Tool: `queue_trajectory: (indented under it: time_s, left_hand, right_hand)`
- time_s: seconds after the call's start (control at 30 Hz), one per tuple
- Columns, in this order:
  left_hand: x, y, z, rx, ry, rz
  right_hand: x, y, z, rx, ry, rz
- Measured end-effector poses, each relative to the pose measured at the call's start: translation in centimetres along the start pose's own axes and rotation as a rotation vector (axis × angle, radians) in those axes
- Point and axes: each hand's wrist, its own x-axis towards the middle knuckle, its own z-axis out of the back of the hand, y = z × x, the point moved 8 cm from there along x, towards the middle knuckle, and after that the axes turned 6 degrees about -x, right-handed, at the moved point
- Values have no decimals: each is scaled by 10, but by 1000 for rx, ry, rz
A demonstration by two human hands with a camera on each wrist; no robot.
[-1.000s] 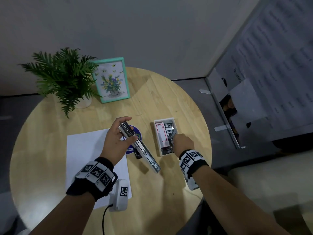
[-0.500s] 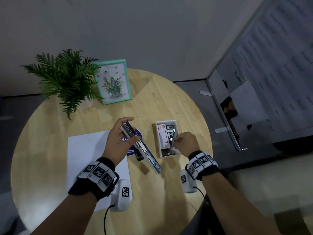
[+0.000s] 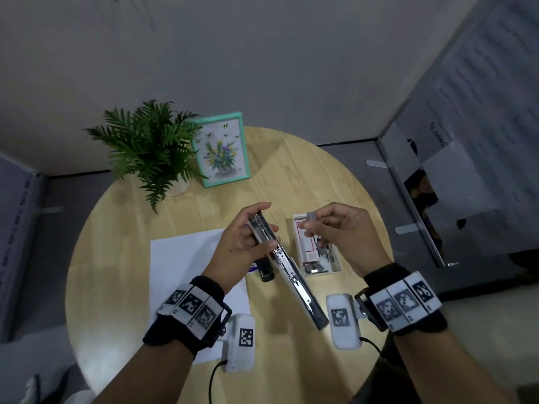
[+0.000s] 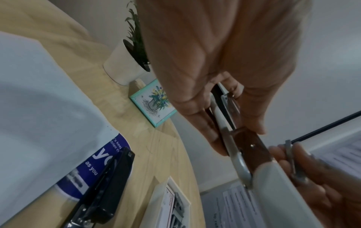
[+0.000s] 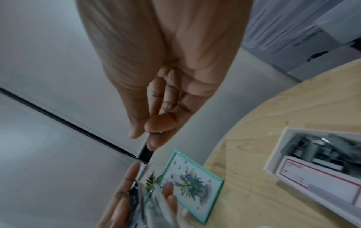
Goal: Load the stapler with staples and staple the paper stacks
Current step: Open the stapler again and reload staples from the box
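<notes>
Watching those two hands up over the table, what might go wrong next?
The right hand only pinches the small staple strip at its fingertips, so it may slip or snap apart. The left hand holds the opened stapler at one end, in the air; it could wobble, and the strip might miss the channel.

silvery metal stapler [image 3: 287, 269], pale wood round table [image 3: 306, 170], mint-green picture frame [image 3: 220, 150] with yellow-purple flowers, white paper sheet [image 3: 180, 258]

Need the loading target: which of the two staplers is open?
The silver metal stapler gripped by the left hand, swung open; the black stapler lies closed on the table.
</notes>
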Motion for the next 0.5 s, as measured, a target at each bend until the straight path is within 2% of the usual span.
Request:
queue_trajectory:
  time_s: [0.13,0.5]
  left_hand:
    - [-5,-5,2,-21,41,21]
    - [-11,-15,5,-18,92,20]
  right_hand:
    - [-7,21,-14,-28,28,69]
    - [-13,51,-44,-286,73,212]
